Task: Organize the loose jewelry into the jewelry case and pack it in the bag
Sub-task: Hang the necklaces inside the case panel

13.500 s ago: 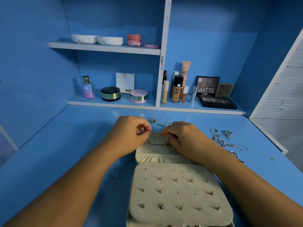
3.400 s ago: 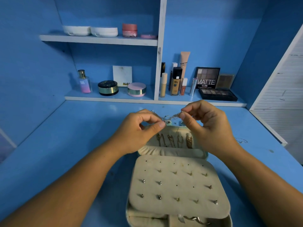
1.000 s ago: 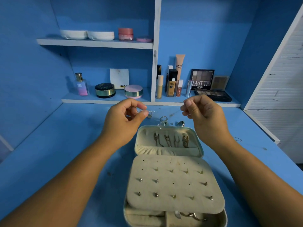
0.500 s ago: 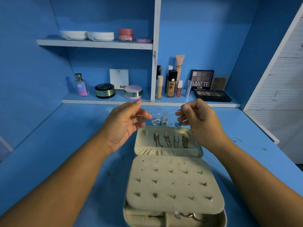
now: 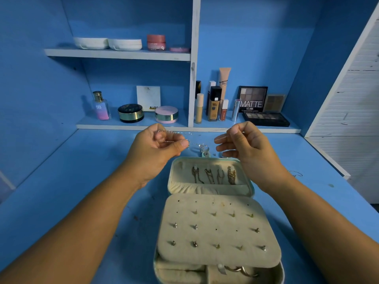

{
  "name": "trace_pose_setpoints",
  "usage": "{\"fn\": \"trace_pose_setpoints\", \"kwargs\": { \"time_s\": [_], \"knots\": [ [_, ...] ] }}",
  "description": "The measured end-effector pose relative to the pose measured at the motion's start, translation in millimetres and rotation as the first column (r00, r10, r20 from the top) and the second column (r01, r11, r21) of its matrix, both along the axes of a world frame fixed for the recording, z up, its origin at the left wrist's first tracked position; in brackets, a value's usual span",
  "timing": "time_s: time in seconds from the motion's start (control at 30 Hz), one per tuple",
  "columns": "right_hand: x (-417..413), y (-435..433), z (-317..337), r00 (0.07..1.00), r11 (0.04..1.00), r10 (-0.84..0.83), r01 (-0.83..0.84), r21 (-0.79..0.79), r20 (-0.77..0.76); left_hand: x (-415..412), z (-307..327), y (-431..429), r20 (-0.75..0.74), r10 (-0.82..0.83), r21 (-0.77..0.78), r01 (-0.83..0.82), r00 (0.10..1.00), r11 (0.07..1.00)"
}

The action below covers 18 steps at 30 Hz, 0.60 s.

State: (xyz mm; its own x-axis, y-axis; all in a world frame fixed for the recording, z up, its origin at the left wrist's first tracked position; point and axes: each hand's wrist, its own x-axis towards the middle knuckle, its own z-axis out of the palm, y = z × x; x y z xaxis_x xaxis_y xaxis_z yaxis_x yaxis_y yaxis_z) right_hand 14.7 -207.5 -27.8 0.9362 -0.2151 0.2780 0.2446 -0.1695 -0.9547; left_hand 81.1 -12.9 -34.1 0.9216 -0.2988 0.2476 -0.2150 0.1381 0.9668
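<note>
While the half-filled jewelry case [image 5: 217, 228] is lying open below the fingers, the left hand [image 5: 162, 149] and right hand [image 5: 245, 145] are being used to pinch a silver chain [image 5: 178, 132]; loose rings [image 5: 203, 148] between the fingertips are being left unpacked, bag unseen.

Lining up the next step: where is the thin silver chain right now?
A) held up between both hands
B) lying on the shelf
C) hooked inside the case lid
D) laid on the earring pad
A: the left hand and the right hand each pinch part of the chain, holding it up beyond the open case.
</note>
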Motion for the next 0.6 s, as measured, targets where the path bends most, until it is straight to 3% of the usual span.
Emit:
{"fn": "trace_pose_setpoints", "kwargs": {
  "time_s": [0.23, 0.33, 0.5, 0.6],
  "knots": [
    [-1.1, -1.5, -4.4, 0.998, 0.984, -0.028, 0.038, -0.172, 0.06, 2.2, -2.8, -1.7, 0.089, 0.048, 0.008, -0.049, 0.995, 0.999],
    [0.8, -6.3, -2.5, 0.987, 0.98, -0.119, 0.134, -0.144, 0.109, 4.8, -4.8, -0.2, 0.091, 0.063, 0.036, -0.066, 0.994, 0.997],
    [1.1, -5.0, -4.6, 0.987, 0.985, -0.137, 0.144, -0.097, 0.079, 3.9, -6.4, 1.4, 0.196, 0.1, 0.183, -0.137, 0.975, 0.974],
    [0.2, -3.1, -3.1, 0.994, 0.994, -0.109, 0.11, -0.009, 0.031, 2.9, -4.9, 0.9, 0.201, 0.118, 0.191, -0.157, 0.973, 0.969]
  ]
}}
